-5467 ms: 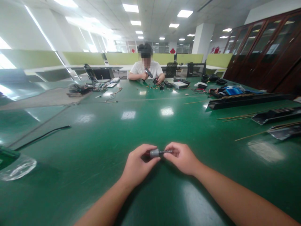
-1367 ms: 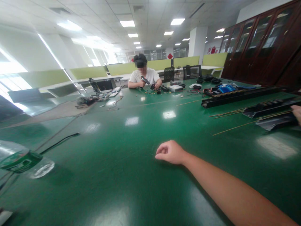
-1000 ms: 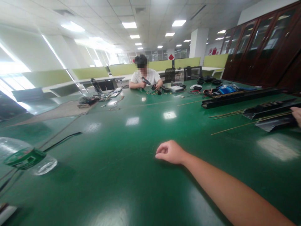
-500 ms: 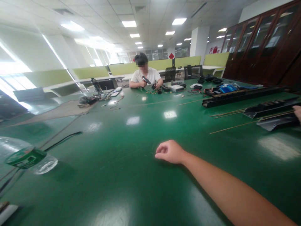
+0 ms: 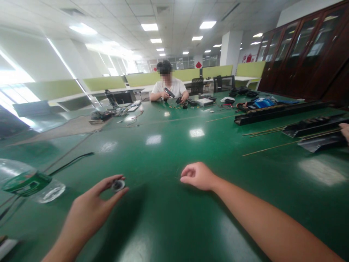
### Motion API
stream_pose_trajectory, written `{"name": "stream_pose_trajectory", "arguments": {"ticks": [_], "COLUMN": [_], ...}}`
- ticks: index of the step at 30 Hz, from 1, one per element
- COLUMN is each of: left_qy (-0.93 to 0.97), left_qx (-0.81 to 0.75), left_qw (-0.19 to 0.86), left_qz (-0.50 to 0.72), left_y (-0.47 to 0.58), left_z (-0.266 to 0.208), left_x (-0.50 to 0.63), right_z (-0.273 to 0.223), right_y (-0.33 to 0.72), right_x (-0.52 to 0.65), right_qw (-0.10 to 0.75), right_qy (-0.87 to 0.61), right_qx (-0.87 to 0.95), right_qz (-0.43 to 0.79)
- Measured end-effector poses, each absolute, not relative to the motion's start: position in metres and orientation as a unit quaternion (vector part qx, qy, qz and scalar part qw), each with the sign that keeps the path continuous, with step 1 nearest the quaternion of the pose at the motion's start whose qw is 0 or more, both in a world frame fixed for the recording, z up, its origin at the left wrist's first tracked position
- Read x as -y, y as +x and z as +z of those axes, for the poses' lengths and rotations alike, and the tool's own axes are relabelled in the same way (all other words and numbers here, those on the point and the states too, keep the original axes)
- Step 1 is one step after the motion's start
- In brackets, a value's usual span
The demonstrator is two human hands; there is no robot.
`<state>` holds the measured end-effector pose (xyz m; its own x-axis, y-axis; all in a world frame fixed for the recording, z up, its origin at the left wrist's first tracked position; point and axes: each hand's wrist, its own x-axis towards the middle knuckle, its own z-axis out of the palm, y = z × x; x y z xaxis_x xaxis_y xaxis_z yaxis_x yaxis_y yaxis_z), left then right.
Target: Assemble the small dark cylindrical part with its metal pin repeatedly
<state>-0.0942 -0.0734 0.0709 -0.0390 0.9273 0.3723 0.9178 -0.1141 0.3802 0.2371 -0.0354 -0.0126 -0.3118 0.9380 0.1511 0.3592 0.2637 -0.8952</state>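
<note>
Head view: the left hand (image 5: 88, 209) is in the lower left of the frame, up above a shiny green counter (image 5: 163, 156), with a dark shadow beside it. Its grip is bent like a letter C, and the thumb and fingers pinch a small round thing (image 5: 118, 186). The round thing has a pale grey ring and a dark middle, and its round end faces us. The right hand (image 5: 200, 177) is near the middle of the frame, low down by the counter. Its grip is curled, with a little round gap between the thumb and the fingers. I cannot tell if anything is tucked inside it. The two hands are well apart. At the left edge is a clear bottle (image 5: 29, 185) with a green label, and a black cord (image 5: 72, 163) lies just behind it. On the right side of the frame are long black trays (image 5: 280, 113) and thin yellow-brown sticks (image 5: 268, 149). Another person's hand (image 5: 345, 131) peeks in at the right edge, close to the trays. At the top middle, a person in a white shirt (image 5: 177, 86) sits across the counter and holds a dark tool (image 5: 169, 92).
</note>
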Motion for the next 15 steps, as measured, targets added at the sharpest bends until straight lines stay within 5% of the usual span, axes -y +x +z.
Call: {"name": "stream_pose_trajectory", "arguments": {"ticks": [6, 15], "left_qy": [0.780, 0.846], "left_qx": [-0.528, -0.416], "left_qw": [0.121, 0.141], "left_qz": [0.312, 0.302], "left_y": [0.000, 0.007], "left_z": [0.031, -0.003], "left_x": [0.016, 0.019], "right_z": [-0.014, -0.017], "right_y": [0.236, 0.232], "right_x": [0.031, 0.034], "right_qw": [0.460, 0.399], "right_qy": [-0.478, -0.501], "right_qx": [0.623, 0.693], "right_qz": [0.415, 0.332]}}
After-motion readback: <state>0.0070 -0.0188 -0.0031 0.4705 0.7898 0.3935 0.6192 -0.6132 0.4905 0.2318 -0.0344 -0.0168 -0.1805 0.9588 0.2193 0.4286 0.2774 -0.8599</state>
